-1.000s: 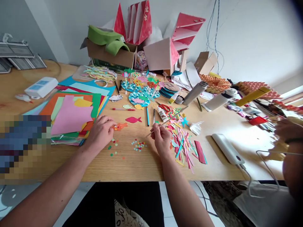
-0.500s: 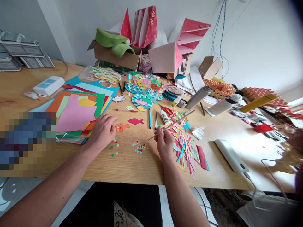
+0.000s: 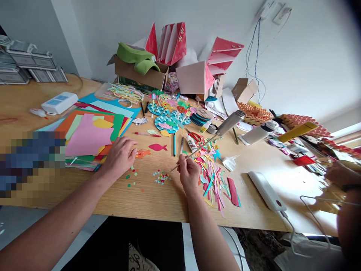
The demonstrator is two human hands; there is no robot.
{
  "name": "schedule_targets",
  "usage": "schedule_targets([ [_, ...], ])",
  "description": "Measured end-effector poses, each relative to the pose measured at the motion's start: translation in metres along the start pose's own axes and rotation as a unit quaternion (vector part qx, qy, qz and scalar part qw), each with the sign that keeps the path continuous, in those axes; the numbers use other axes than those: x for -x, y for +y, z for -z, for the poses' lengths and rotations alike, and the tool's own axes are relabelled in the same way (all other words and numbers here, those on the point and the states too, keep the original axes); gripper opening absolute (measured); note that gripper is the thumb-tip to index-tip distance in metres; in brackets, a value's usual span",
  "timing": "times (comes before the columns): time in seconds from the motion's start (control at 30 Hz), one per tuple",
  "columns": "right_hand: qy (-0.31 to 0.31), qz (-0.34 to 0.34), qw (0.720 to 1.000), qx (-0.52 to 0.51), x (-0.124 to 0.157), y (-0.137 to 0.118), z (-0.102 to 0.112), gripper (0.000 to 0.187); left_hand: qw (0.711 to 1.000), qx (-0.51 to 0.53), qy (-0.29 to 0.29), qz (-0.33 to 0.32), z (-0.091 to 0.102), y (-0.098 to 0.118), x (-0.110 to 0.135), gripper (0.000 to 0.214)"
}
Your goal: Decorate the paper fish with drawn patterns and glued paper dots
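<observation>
A thin wooden stick [image 3: 207, 143] slants up to the right from my right hand [image 3: 189, 171], pinched between thumb and fingers. Its lower end hangs above a small pile of tiny paper triangles [image 3: 162, 177]. My left hand [image 3: 120, 155] rests on the table with bent fingers and the thumb apart, holding nothing. Just beside its fingertips lies an orange paper fish [image 3: 143, 153]; whether they touch it I cannot tell. Farther back is a plain crimson paper fish [image 3: 158, 147]. Green and orange paper dots [image 3: 132, 176] are scattered below the left hand.
Coloured paper sheets [image 3: 87, 137] are stacked at left. Paper strips [image 3: 213, 180], a glue bottle [image 3: 191, 143], red scissors [image 3: 194, 136] and a blue pen [image 3: 174, 145] lie around the right hand. Behind stand decorated paper fish and flasks [image 3: 232, 122]. Another person's hand [image 3: 340, 175] is at far right.
The view has tilted up and shifted slightly right. My right hand still holds the stick, and my left hand stays by the orange fish. Another person's hand and arm show more at right.
</observation>
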State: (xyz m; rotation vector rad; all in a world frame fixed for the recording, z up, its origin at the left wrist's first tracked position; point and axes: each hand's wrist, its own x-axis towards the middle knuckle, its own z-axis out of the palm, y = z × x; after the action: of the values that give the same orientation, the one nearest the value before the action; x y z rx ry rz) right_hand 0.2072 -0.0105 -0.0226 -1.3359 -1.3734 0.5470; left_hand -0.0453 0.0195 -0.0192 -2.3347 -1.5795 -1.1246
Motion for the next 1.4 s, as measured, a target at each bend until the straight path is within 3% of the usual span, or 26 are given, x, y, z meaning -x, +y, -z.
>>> schedule_targets([
  [0.37, 0.056, -0.028, 0.996, -0.063, -0.005, -0.015, 0.004, 0.052, 0.998, 0.052, 0.041, -0.024, -0.001, 0.004, 0.003, 0.006],
  [0.5, 0.056, -0.035, 0.997, -0.044, 0.003, -0.019, 0.009, 0.055, 0.996, 0.075, 0.047, -0.019, 0.000, 0.005, 0.003, 0.015],
  [0.87, 0.120, -0.095, 0.987, -0.051, 0.039, 0.014, 0.022, 0.045, 0.987, 0.141, 0.064, -0.041, 0.002, 0.012, 0.001, 0.018],
  [1.4, 0.127, -0.021, 0.991, 0.020, 0.043, 0.014, 0.017, 0.038, 0.986, 0.146, 0.070, -0.034, 0.003, 0.013, 0.000, 0.017],
])
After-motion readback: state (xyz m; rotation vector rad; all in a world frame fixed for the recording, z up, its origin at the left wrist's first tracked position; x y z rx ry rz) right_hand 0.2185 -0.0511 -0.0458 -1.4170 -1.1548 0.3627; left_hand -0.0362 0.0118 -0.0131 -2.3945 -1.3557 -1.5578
